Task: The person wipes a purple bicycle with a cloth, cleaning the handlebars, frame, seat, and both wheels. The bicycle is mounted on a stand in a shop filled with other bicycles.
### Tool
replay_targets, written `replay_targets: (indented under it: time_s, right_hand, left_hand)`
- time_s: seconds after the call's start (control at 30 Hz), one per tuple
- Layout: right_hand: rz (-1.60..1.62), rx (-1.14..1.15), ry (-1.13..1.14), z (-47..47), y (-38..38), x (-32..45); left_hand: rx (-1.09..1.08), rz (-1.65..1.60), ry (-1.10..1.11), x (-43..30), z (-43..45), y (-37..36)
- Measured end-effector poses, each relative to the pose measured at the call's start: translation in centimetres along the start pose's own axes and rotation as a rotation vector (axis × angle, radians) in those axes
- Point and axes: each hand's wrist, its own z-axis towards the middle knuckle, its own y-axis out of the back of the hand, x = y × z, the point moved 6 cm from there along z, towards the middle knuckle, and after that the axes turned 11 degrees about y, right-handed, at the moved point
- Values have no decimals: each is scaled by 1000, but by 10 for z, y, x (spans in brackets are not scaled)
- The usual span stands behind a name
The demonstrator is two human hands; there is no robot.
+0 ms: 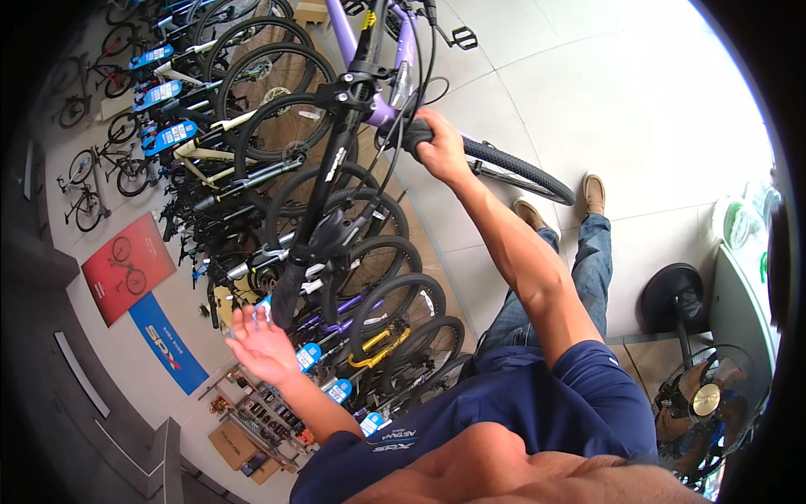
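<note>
A bicycle with a purple frame stands before me, its black handlebar running from the top of the view down towards my left. My right hand grips a bunched dark grey cloth at the head tube, just below the black stem and beside the cables. With fingers spread and nothing in it, my left hand is raised near the black handlebar grip. Whether it touches the grip is unclear. Behind my right hand shows the knobbly front tyre.
A dense row of parked bicycles with blue cards lies to the left. A fan and a round black stand base are at the right. Beyond the row are a red poster and a shelf of small goods.
</note>
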Motion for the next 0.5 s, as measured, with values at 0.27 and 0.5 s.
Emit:
replay_targets:
  time_s: [0.27,0.5]
  right_hand:
    - [1248,53,-467,-67,4,80]
    - [1295,240,-527,-86,-11,156]
  left_hand:
    - [158,1239,-103,-21,22,-123]
    - [203,1225,13,5,43,-103]
